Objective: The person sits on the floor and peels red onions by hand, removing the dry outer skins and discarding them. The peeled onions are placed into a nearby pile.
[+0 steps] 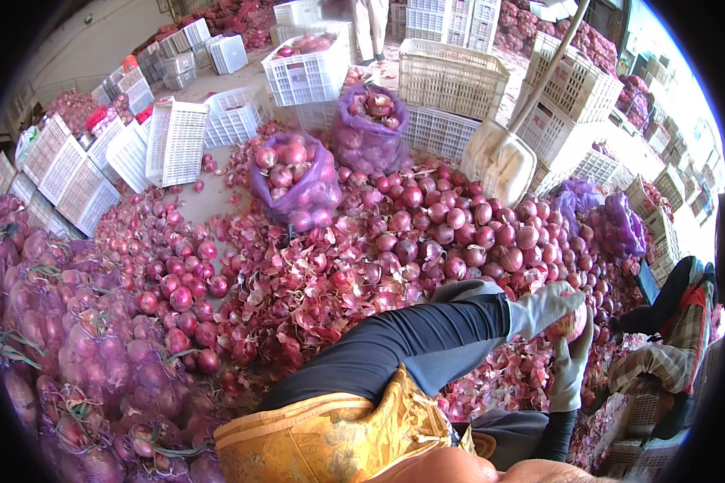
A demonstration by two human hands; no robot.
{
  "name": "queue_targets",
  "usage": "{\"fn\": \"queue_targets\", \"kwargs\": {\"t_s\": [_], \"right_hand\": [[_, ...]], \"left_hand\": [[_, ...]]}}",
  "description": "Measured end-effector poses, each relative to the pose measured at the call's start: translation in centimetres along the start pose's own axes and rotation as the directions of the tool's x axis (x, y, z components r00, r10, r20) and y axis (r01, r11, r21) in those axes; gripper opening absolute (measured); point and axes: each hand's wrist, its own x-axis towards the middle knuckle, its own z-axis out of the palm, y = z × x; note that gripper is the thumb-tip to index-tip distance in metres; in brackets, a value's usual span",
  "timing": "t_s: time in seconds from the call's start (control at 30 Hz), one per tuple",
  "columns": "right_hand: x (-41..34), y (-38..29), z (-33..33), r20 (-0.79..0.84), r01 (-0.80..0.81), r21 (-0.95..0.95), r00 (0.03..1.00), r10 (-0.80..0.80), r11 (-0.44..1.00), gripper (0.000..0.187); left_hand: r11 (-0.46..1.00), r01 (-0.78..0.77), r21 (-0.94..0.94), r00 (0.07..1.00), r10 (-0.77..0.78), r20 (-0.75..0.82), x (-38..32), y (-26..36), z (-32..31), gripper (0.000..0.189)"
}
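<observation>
Both of my hands wear pale grey gloves and hold one red onion (567, 325) between them at the right. My left hand (547, 309) grips it from the upper left, its fingers over the top. My right hand (573, 359) holds it from below and the right, fingers pointing up. Beyond my hands spreads a heap of red onions (453, 217), with loose onion skins (302, 271) to its left. Two open purple mesh sacks, one nearer (296, 187) and one farther (371, 136), stand upright, filled with onions.
A shovel with a pale, wide blade (499, 162) leans by stacked plastic crates (571, 90). Full mesh sacks of onions (96, 350) lie at the left. Tilted crates (72, 175) stand behind them. A co-worker (670, 350) sits at the right; another person (371, 27) stands at the back.
</observation>
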Motion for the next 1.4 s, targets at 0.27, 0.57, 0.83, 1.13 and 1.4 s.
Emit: {"fn": "queue_targets", "kwargs": {"t_s": [0.27,0.57,0.83,1.13,1.4], "right_hand": [[0.5,-2.0,1.3,-0.032,-0.196,0.118,0.979,0.201,0.973,0.089],[-0.5,-0.3,-1.1,0.013,-0.236,0.06,0.972,0.235,0.97,0.069],[-0.4,1.3,-2.8,0.133,-0.429,0.222,0.903,0.409,0.875,0.066],[0.0,0.2,-3.4,0.151,-0.5,0.273,0.866,0.476,0.822,0.055],[-0.3,0.4,-4.1,0.159,-0.497,0.26,0.868,0.471,0.828,0.026]], "left_hand": [[0.953,0.064,0.297,0.996,-0.079,0.038,-1.1,1.2,0.8,0.065],[0.919,0.079,0.385,0.993,-0.106,0.049,-1.2,1.7,1.9,0.07],[0.904,-0.021,0.427,0.995,-0.022,0.095,-1.3,1.7,1.8,0.076],[0.941,-0.064,0.333,0.994,0.031,0.103,-1.0,0.5,2.0,0.088],[0.924,-0.052,0.38,0.998,0.04,0.038,-0.5,0.8,2.4,0.093]]}}
